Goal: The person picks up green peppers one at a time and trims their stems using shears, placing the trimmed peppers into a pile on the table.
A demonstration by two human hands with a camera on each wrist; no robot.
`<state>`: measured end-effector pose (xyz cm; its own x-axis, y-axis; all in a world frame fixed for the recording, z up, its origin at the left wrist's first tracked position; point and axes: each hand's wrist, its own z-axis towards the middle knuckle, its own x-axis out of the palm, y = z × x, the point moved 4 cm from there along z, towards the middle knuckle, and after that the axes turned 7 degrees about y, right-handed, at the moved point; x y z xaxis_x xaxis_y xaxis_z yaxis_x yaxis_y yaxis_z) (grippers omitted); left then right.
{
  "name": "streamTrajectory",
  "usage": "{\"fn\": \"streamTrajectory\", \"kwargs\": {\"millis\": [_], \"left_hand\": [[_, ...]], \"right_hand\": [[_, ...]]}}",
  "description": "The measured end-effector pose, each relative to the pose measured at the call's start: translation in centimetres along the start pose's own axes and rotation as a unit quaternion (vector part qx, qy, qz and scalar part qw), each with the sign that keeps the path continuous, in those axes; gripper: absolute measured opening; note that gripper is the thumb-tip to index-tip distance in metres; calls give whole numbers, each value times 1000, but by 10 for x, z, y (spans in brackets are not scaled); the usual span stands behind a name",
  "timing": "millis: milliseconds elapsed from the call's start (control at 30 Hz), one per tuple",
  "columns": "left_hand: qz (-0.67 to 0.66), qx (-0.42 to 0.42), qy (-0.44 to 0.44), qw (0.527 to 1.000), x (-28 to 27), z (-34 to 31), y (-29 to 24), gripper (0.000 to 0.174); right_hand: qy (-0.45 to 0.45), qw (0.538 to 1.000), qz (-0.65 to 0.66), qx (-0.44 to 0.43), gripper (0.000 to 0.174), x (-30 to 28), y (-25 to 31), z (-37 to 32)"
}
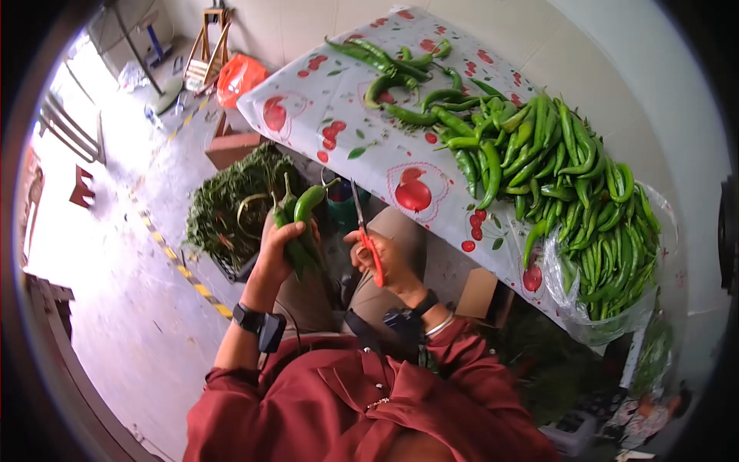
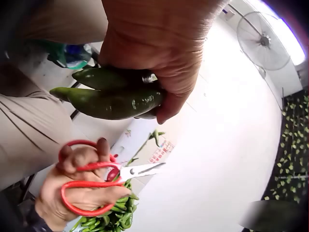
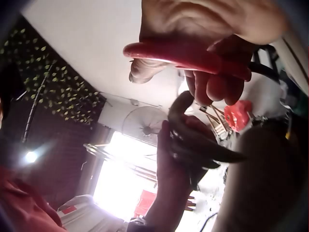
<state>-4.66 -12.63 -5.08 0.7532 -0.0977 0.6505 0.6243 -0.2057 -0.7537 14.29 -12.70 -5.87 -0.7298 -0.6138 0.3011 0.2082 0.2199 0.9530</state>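
My left hand (image 1: 279, 245) grips several long green chili peppers (image 1: 310, 202) whose stems point up and away, above my lap. In the left wrist view the peppers (image 2: 113, 102) lie side by side under the palm, with the thumb along one end. My right hand (image 1: 390, 258) holds red-handled scissors (image 1: 370, 248), their blades pointing forward. Seen from the left wrist, thumb and fingers pass through the red loops of the scissors (image 2: 91, 183), and the metal blades stand slightly apart. The scissors are a short way to the right of the held peppers, apart from them.
A table with a cherry-patterned cloth (image 1: 369, 162) stands ahead and right, bearing a large heap of green peppers (image 1: 554, 162) and a clear plastic bag (image 1: 573, 308). A crate of leafy greens (image 1: 231, 204) stands left on the floor. Beyond are an orange bag (image 1: 240, 79) and a cardboard box (image 1: 232, 148).
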Motion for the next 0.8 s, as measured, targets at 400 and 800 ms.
{"fn": "streamTrajectory", "kwargs": {"millis": [400, 800], "left_hand": [[-174, -71, -6, 982, -69, -30, 71, 37], [-93, -64, -1, 994, -63, -31, 66, 32]], "right_hand": [[-73, 989, -65, 109, 44, 8, -85, -9], [-70, 977, -149, 134, 53, 11, -103, 2]]}}
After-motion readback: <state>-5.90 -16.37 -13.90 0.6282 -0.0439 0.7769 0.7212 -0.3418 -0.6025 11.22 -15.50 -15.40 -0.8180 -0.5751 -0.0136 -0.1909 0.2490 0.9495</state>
